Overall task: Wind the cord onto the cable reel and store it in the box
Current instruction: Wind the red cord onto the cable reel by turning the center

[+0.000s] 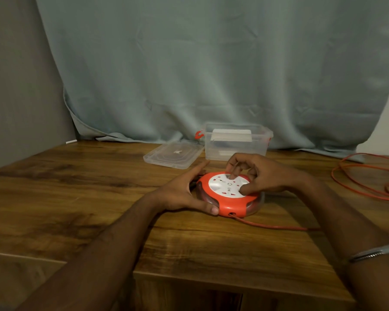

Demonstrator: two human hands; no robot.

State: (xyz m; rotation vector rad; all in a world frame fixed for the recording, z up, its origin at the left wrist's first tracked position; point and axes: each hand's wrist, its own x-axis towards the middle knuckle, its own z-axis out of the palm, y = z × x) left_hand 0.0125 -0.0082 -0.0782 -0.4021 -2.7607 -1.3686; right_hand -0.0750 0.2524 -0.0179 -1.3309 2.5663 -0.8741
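Cable reel (230, 194) flat on table (76, 198), mid-frame. Left hand (184, 194) clamps its 9 o'clock rim; right hand (256, 176) fingers pinch white socket face from 2 o'clock. Red casing; cord (270, 225) exits at 5 o'clock, w/ loose loops at 3. Box (236, 142) open at 12.

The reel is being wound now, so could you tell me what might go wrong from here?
1. Much cord lies in loose loops at the table's right edge; it may tangle or snag as it feeds in.
2. The left hand only steadies the reel's side, so the right hand's turning could slide it.
3. The box already holds something white, so fit is uncertain.
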